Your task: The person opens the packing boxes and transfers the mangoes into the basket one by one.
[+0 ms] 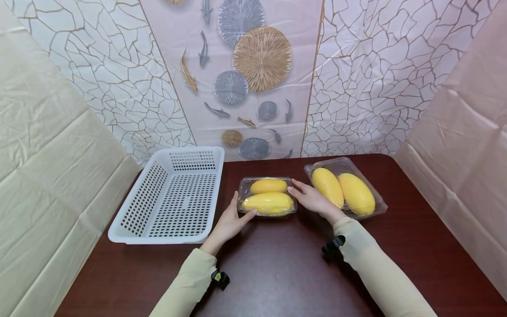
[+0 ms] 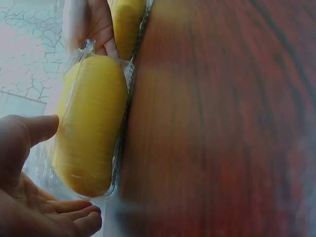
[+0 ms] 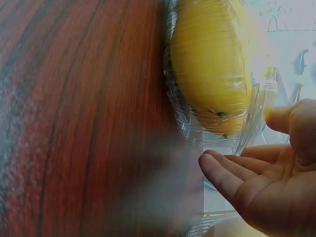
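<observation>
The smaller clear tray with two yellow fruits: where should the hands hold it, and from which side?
Probably at its two short ends, one hand from each side. The smaller clear tray lies flat and sideways, the left hand and right hand already flank those ends, and its rim offers a grip; the walls look thin.

Head view high, facing down, wrist views close (sharing mango tray (image 1: 267,197))

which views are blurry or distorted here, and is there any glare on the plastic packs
Head view: sharp, evenly lit, wide-angle bending at the edges, soft sheen on the far pack. Left wrist view: the table smears near the lens, while the near pack is only slightly soft. Right wrist view: a foggy patch blurs the lower middle; the wrap shows pale glare streaks.
</observation>
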`<state>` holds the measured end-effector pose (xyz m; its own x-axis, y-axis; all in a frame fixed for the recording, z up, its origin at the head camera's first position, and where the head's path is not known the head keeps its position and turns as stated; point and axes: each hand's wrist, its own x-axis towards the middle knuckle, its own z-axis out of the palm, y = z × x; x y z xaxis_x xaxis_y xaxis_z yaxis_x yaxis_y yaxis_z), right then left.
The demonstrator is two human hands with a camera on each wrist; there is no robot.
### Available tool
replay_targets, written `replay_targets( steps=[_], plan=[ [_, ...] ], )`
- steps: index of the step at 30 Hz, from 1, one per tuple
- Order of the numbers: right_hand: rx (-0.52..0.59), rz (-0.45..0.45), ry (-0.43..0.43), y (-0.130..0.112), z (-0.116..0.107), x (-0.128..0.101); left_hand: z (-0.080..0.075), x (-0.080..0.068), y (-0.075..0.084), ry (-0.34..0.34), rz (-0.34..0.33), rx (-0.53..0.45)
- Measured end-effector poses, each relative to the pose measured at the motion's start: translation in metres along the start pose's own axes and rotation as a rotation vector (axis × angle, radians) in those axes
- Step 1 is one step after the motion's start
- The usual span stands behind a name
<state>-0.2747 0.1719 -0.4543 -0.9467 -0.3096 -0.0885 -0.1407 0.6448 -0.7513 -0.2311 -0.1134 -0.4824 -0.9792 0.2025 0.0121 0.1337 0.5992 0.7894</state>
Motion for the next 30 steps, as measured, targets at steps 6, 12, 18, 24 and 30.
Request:
replay_targets(
  steps=[6,12,18,24,30],
  plan=[
    [-0.012,-0.005,-0.007,0.000,-0.001,0.003,0.001,0.000,-0.002,0.003,-0.015,-0.028],
    [-0.046,-0.013,0.017,-0.003,0.001,0.003,0.002,-0.001,0.000,0.015,-0.030,-0.079],
    [-0.071,-0.050,0.057,-0.009,0.002,0.002,0.006,-0.002,-0.001,0.032,-0.041,-0.112],
    [-0.126,-0.079,0.100,-0.019,0.005,0.001,0.008,-0.003,0.002,0.041,-0.055,-0.122],
    [-0.154,-0.101,0.088,-0.029,0.007,-0.003,0.009,-0.004,0.005,0.045,-0.068,-0.132]
  ],
)
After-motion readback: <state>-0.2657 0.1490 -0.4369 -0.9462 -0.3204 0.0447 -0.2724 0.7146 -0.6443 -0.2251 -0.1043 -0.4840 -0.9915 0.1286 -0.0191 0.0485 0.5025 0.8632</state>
